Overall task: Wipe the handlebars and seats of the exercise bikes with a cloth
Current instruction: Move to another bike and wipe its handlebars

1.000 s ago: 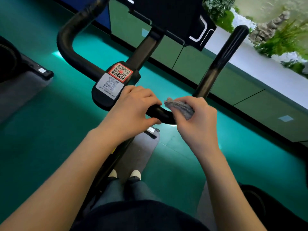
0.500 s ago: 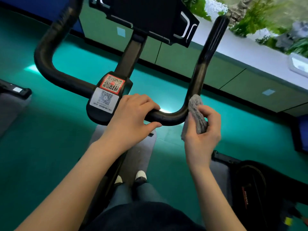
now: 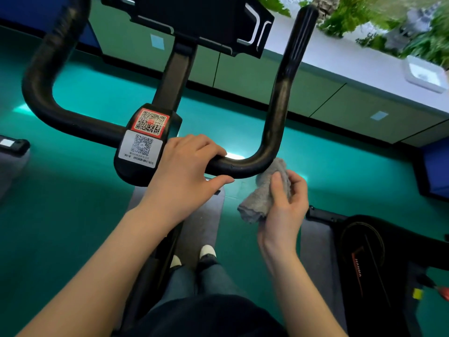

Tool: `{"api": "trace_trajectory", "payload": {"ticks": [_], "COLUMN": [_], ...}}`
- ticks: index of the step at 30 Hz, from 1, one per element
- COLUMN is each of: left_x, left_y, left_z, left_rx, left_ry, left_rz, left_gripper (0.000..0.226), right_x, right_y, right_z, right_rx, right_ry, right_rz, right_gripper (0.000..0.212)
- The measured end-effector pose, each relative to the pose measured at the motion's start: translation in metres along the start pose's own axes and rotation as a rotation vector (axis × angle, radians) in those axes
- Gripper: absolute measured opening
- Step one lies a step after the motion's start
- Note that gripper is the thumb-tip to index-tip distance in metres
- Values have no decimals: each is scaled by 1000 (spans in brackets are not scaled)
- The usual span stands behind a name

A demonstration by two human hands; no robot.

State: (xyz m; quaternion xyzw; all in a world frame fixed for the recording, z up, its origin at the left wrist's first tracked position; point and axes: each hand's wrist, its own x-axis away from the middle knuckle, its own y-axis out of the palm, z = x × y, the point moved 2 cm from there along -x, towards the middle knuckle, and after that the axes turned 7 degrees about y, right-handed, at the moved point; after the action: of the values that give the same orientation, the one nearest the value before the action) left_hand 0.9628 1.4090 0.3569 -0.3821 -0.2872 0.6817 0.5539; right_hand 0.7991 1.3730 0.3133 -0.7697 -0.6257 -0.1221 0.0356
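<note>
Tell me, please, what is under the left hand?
The left hand grips the black handlebar beside the QR-code labels; the stretch of bar beneath its palm is covered and cannot be seen.

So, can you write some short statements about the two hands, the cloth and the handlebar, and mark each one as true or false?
1. The left hand grips the handlebar. True.
2. The right hand holds a grey cloth. True.
3. The cloth hangs over the left end of the handlebar. False: it is at the right bend, in the right hand.
4. The centre block bears no stickers. False: two QR code stickers are on it.
</note>
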Motion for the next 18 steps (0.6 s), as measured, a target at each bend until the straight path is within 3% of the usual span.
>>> {"api": "trace_trajectory", "payload": {"ticks": [3, 12, 18], "left_x": [0, 2, 1], "left_y": [-1, -2, -3], "left_z": [0, -2, -1], "left_rx": [8, -4, -9], "left_ry": [3, 31, 33], "left_rz": [-10, -27, -36], "left_gripper": [41, 41, 40], "right_x": [-21, -7, -1], "right_y": [3, 23, 27], "right_z": [-7, 2, 9], "right_rx": [-167, -308, -427], "right_ry": [79, 187, 384], "right_rz": [81, 56, 18], "right_gripper": [14, 20, 23]}}
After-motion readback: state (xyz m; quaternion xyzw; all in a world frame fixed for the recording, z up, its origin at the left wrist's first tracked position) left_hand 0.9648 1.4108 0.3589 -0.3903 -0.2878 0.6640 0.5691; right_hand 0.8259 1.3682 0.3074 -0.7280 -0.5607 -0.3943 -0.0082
